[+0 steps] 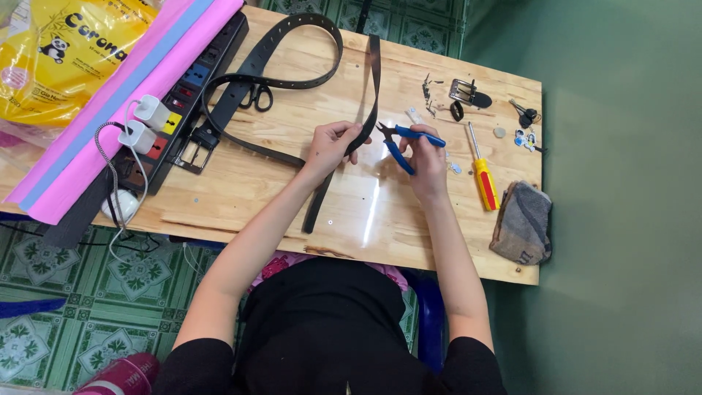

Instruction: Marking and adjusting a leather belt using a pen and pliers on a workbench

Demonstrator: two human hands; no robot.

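Left hand [330, 144] clenched on long black leather belt strap [371, 95], fingers [349, 132] wrapped round strap edge near desk middle. Strap running from far edge down through the grip, then trailing toward near edge, loose end flat on light wooden desk [241, 197]. Right hand [426, 157] just right of left hand, fingers [414, 140] grasping blue-handled small pliers [406, 139]; plier tip pointing left, close to strap, contact hard to tell. Hands near each other, not touching.

Second black belt with silver square buckle [191, 155] looped on far left of desk, loop curving toward far edge. Black-handled scissors [257, 95] lying on that belt. Black power strip with coloured switches [175, 110] along left side, two white plug adapters [146, 124] in it, white cable hanging off near left edge. Pink and blue paper roll [110, 110] left of strip, cut off at top. Yellow plastic bag [58, 58] at far left corner, partly out of view.

Right of hands: yellow-and-red-handled screwdriver [482, 175], grey folded cloth [523, 223] at near right corner. Far right: loose silver buckle [462, 91], small metal bits, keys [525, 115], too small to make out. Person's black top at bottom, face not visible. Green patterned floor tiles [110, 285] below desk.
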